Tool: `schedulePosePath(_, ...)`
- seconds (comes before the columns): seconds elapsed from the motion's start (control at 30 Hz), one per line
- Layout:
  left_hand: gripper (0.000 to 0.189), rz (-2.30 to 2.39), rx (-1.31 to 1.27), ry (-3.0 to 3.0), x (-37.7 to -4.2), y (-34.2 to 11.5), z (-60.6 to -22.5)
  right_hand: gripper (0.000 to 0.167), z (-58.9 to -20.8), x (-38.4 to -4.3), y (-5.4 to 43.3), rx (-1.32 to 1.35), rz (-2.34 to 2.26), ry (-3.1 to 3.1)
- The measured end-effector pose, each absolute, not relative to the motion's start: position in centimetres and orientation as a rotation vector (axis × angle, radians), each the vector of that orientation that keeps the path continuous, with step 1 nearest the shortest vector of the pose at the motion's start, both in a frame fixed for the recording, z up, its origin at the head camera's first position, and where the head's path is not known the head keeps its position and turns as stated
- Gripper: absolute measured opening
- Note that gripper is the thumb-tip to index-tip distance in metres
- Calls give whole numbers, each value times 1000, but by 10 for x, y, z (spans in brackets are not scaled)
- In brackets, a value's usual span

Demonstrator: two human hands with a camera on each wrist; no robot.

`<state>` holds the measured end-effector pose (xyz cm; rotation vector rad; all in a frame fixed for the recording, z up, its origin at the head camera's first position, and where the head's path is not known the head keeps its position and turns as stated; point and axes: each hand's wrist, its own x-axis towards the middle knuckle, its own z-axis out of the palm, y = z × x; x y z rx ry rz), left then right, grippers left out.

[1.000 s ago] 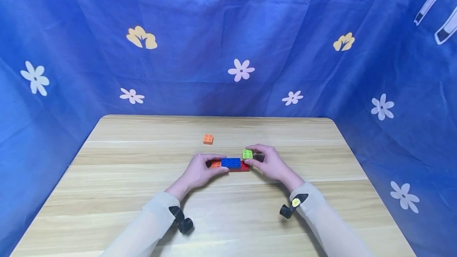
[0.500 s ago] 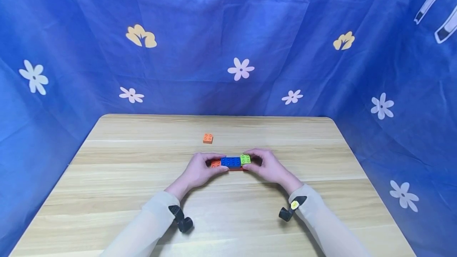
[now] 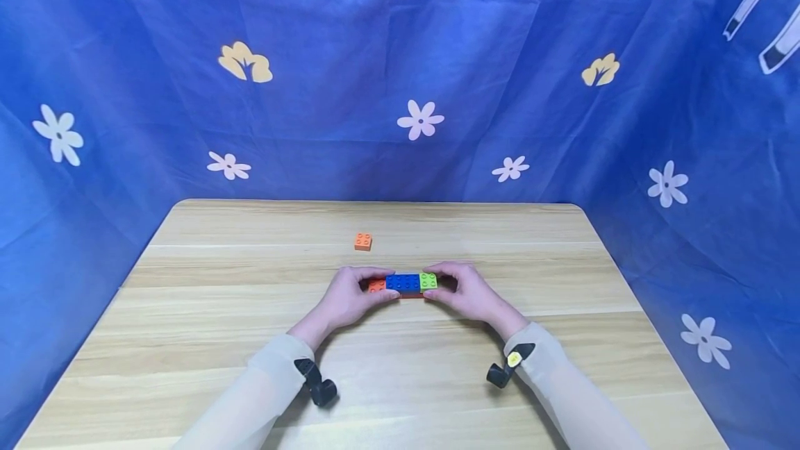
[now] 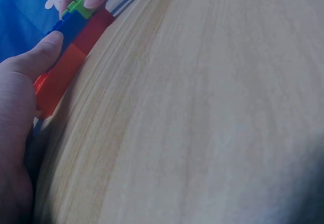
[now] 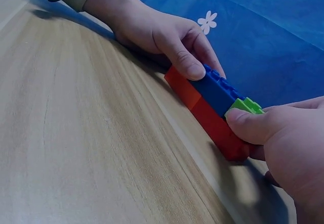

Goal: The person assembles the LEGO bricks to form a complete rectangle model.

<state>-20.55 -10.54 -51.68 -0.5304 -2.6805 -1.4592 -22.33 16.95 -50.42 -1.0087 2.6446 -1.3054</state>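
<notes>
A blue toy brick [image 3: 403, 283] bridges two bricks lying end to end, an orange-red one [image 5: 181, 88] on the left and a red one [image 5: 218, 132] on the right. A small lime-green brick [image 3: 428, 281] sits on the red brick's right end, beside the blue one. My left hand [image 3: 344, 297] holds the blue brick's left part between thumb and fingers. With thumb and fingers at its front and back, my right hand [image 3: 469, 295] pinches the green brick. The right wrist view shows the right thumb covering part of the green brick's side.
A loose small orange brick [image 3: 363, 242] lies farther back on the wooden table [image 3: 400, 373]. Behind and beside the table hangs a blue patterned cloth [image 3: 325, 123]. Black wrist cameras are strapped over both pale sleeves.
My right hand has brought the green brick down and slightly left, from above the red brick onto it, against the blue brick. The left hand has kept its hold.
</notes>
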Motion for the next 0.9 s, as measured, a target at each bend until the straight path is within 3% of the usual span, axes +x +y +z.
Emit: schedulePosePath(0.9,43,-1453,-491,-2724,-203,-107,-511,38,-504,-230,166,-979,-1248,2689)
